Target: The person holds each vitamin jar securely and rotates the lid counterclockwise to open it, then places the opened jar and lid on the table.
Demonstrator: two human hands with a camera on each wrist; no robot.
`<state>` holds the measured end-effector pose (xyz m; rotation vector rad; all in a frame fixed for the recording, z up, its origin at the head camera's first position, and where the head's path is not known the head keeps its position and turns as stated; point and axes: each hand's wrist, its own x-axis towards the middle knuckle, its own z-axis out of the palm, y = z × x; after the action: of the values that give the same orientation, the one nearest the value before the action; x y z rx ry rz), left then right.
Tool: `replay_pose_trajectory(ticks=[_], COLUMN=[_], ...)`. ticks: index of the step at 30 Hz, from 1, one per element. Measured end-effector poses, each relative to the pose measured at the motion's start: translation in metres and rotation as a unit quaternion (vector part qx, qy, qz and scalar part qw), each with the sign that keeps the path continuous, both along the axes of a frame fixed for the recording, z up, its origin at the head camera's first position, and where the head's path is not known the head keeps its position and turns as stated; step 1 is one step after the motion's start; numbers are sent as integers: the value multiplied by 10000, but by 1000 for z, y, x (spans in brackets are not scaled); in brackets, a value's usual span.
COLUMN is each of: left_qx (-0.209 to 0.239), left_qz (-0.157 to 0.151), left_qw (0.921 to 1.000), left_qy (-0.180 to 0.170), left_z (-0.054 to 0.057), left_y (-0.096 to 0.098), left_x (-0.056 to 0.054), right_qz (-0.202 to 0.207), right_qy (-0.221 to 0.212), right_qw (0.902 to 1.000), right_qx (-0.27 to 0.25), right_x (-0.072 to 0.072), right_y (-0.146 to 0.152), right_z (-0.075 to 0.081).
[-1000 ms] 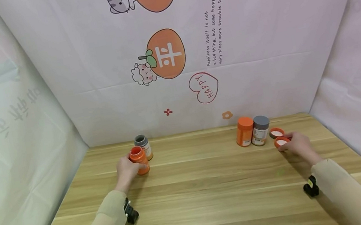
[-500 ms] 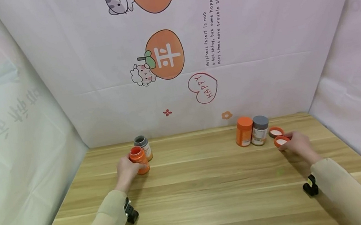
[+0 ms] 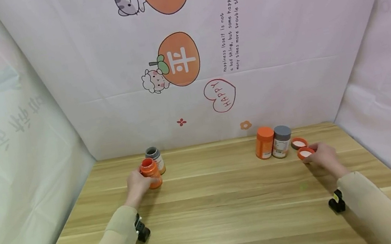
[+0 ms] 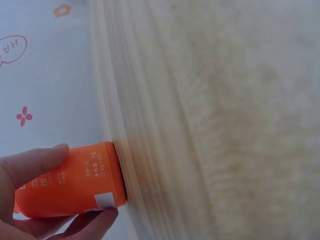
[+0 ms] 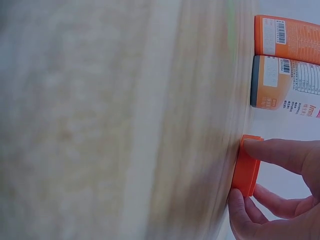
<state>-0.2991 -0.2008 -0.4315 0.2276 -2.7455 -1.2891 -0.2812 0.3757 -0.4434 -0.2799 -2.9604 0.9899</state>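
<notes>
At the left back of the table, my left hand (image 3: 138,184) grips an uncapped orange bottle (image 3: 151,171) upright, thumb on one side and fingers round the other. In the left wrist view the orange bottle (image 4: 75,181) shows its printed label. Right behind it stands an uncapped grey-necked bottle (image 3: 154,159). On the right, my right hand (image 3: 323,157) pinches an orange cap (image 3: 305,152) by its sides, its white inside facing up. The right wrist view has this orange cap (image 5: 246,166) between thumb and fingers. A second cap (image 3: 299,143) lies inside-up just behind it.
A capped orange bottle (image 3: 264,142) and a grey-capped bottle (image 3: 281,141) stand side by side, left of the caps. The wood-grain table (image 3: 218,213) meets a printed white cloth (image 3: 276,91) at the back. More white cloth hangs on both sides.
The orange cap in my right hand has shifted very slightly to the right and up. The left hand and its orange bottle look nearly still.
</notes>
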Motion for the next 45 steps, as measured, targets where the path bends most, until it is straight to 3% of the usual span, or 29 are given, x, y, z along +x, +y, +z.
replay_pose_trajectory(ticks=[21,33,40,45], left_qx=[15,185,302,70], left_qz=[-163,-160,-80,-104], left_qw=[9997,9997,9992,9999], left_qy=[-175,-72,-235,-94], left_z=[-2,1,4,3], left_y=[-5,-4,-6,-7], left_x=[3,18,29,37], right_qz=[8,55,20,39], right_qy=[-22,75,-180,-513], right_qw=[10000,10000,9998,9986], right_qx=[-35,13,10,-150], right_x=[3,13,16,19], right_y=[5,5,7,7], right_z=[-1,3,5,9])
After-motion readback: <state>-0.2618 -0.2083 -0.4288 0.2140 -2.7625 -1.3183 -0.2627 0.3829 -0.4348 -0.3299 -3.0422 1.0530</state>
